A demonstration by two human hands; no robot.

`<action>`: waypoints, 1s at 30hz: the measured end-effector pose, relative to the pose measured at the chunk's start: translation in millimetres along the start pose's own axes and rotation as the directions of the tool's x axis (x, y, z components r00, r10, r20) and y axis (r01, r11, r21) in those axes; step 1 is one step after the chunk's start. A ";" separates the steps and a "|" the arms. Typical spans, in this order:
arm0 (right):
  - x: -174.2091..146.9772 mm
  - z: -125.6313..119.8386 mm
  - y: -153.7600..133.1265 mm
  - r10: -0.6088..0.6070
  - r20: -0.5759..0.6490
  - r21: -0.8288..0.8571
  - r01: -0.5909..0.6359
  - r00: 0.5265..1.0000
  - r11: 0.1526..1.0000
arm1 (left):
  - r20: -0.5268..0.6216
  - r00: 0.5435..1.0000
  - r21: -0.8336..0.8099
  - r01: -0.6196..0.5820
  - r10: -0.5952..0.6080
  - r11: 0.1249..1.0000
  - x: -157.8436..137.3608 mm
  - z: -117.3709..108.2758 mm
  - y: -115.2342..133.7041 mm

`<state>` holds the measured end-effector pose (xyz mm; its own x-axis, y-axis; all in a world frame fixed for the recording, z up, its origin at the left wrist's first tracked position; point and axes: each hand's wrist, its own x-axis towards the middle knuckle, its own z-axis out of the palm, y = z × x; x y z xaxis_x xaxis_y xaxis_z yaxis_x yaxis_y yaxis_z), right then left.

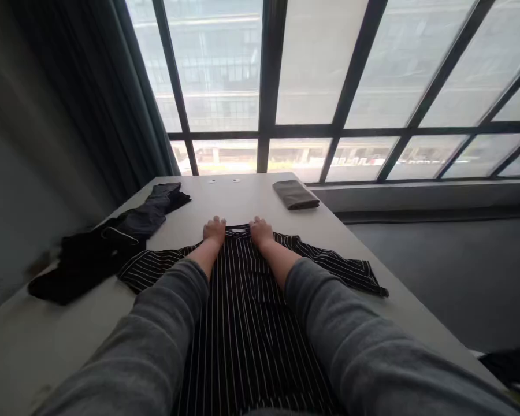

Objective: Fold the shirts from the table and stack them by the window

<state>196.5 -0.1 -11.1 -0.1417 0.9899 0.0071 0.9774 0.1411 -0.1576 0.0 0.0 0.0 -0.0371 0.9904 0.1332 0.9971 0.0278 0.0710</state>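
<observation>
A black short-sleeved shirt [238,312] with thin white stripes lies spread on the white table, collar toward the window and sleeves out to both sides. My left hand [215,230] grips it at the left side of the collar, fingers closed. On the other side of the collar, my right hand [260,231] is closed on the fabric too. Both forearms, in grey sleeves, reach across the shirt and cover parts of it. The shirt's lower end runs toward my body at the bottom of the view.
A heap of dark clothes [112,237] lies along the left side of the white table [216,199]. Near the far right corner is a folded brown-grey cloth [295,195]. Large windows stand behind, with a dark curtain [95,86] at left. Dark fabric [511,364] shows at lower right.
</observation>
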 end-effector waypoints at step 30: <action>120.3 14.9 36.8 0.056 0.143 0.036 -0.062 0.988 0.997 | 0.253 0.967 -0.039 -0.018 0.027 0.999 110.0 49.5 12.2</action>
<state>213.1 123.9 -30.8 -0.1080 0.9838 -0.1432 0.9779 0.0792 -0.1933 11.3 116.0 -33.4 0.0078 0.9928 -0.1195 0.9943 0.0051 0.1069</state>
